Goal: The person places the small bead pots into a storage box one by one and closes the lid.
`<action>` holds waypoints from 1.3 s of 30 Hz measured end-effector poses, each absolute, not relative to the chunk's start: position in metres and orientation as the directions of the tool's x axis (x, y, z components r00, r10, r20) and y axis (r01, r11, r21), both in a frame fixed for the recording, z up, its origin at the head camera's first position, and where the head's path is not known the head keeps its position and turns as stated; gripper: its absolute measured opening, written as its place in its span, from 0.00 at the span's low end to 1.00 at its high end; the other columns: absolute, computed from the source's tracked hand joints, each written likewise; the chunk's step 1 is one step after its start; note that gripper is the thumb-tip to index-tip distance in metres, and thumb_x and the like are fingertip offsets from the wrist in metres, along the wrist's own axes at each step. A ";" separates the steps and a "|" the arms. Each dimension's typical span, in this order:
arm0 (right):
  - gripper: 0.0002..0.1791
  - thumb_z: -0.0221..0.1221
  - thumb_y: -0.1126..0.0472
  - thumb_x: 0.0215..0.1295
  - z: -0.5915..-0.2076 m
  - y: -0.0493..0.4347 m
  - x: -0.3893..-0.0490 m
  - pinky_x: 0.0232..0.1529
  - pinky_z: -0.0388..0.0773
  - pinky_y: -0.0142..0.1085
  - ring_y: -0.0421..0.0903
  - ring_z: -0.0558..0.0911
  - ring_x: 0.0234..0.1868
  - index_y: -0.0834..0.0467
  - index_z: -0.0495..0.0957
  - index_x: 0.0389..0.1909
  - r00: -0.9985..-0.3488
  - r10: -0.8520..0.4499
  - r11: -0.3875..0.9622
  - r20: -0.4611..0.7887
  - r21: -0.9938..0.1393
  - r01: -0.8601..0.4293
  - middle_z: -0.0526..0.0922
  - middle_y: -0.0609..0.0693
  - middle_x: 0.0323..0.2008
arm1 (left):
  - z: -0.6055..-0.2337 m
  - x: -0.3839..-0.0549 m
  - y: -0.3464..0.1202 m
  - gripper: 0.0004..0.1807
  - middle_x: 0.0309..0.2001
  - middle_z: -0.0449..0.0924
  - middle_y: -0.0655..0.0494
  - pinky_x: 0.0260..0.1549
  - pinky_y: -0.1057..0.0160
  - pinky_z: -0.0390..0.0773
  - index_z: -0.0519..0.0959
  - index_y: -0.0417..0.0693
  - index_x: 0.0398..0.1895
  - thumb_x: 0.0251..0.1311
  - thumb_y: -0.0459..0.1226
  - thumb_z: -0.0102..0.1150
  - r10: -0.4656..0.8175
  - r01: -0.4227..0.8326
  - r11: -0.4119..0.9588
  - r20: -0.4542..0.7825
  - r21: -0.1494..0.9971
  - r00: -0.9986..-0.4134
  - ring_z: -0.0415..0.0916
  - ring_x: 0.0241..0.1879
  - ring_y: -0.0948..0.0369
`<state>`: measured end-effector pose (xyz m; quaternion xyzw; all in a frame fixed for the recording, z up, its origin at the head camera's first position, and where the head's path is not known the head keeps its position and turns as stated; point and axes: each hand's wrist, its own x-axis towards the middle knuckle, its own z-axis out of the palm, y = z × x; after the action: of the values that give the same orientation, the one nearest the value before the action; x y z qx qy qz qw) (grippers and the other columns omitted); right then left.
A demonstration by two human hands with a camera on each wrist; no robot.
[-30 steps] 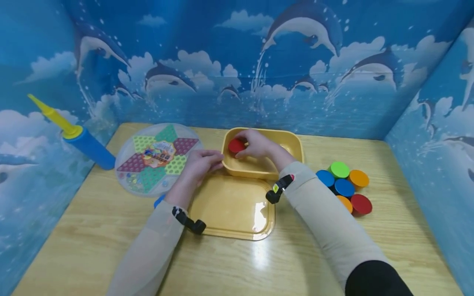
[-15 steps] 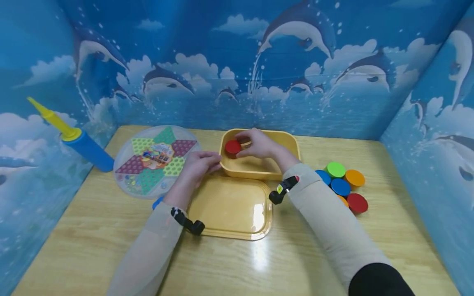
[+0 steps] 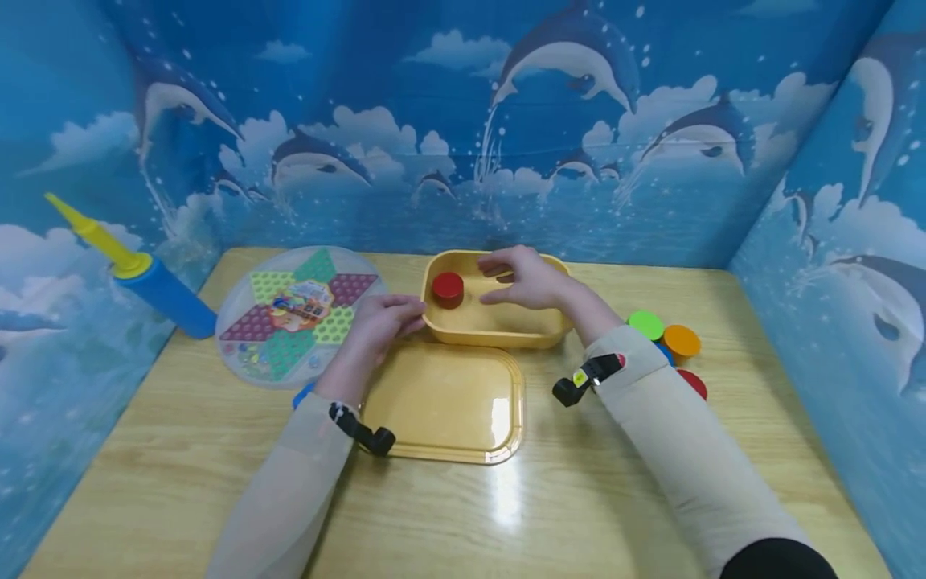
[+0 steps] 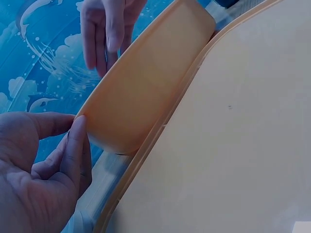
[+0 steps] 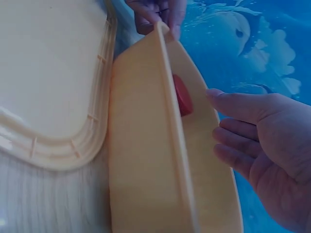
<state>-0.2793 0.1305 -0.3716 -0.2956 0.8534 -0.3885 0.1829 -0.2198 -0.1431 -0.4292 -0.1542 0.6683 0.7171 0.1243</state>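
A yellow plastic box (image 3: pixel 499 338) stands at the back middle of the table, with a red round block (image 3: pixel 448 290) inside at its left end. My left hand (image 3: pixel 385 323) pinches the box's left rim between thumb and fingers, as the left wrist view shows. Over the box hovers my right hand (image 3: pixel 524 277), its fingers apart and holding nothing, to the right of the red block. In the right wrist view the right hand (image 5: pixel 272 141) is beside the box's far rim. Directly in front of the box lies a flat yellow lid (image 3: pixel 444 402).
Several round blocks, green (image 3: pixel 646 325), orange (image 3: pixel 682 342), blue and red, cluster on the right, partly behind the right sleeve. A round Chinese checkers board (image 3: pixel 300 310) lies on the left. Beside it leans a blue pump (image 3: pixel 170 297) with a yellow nozzle. A dolphin-print cloth surrounds the table.
My right hand has let go of the red round block, which stays in the box, and has drawn back to the right. The left hand keeps its hold on the rim.
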 end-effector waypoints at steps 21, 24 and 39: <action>0.32 0.70 0.60 0.71 -0.348 0.226 -0.234 0.74 0.73 0.54 0.61 0.73 0.71 0.65 0.73 0.72 -0.830 -0.558 0.582 -0.015 -0.720 -0.378 0.75 0.64 0.70 | -0.429 -0.220 -0.142 0.19 0.58 0.80 0.40 0.49 0.65 0.89 0.80 0.33 0.63 0.72 0.32 0.66 -0.039 -0.400 -0.056 -0.403 0.915 -0.914 0.86 0.52 0.53; 0.32 0.71 0.59 0.71 -0.345 0.237 -0.230 0.72 0.74 0.57 0.61 0.74 0.70 0.65 0.74 0.71 -0.845 -0.534 0.604 -0.008 -0.703 -0.375 0.76 0.64 0.69 | -0.428 -0.220 -0.142 0.19 0.58 0.80 0.41 0.48 0.65 0.89 0.80 0.33 0.63 0.73 0.31 0.66 -0.044 -0.404 -0.055 -0.406 0.913 -0.913 0.86 0.50 0.54; 0.32 0.70 0.59 0.72 -0.339 0.306 -0.199 0.71 0.73 0.61 0.64 0.75 0.69 0.65 0.73 0.72 -0.904 -0.427 0.685 -0.025 -0.661 -0.305 0.76 0.65 0.68 | -0.429 -0.221 -0.142 0.20 0.58 0.80 0.39 0.49 0.66 0.89 0.79 0.31 0.64 0.73 0.31 0.66 -0.049 -0.404 -0.051 -0.406 0.913 -0.913 0.87 0.42 0.60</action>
<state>-0.1987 0.3056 -0.3389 -0.2005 0.9136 -0.3423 0.0889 -0.2211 -0.1417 -0.4288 -0.1670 0.6774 0.7053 0.1258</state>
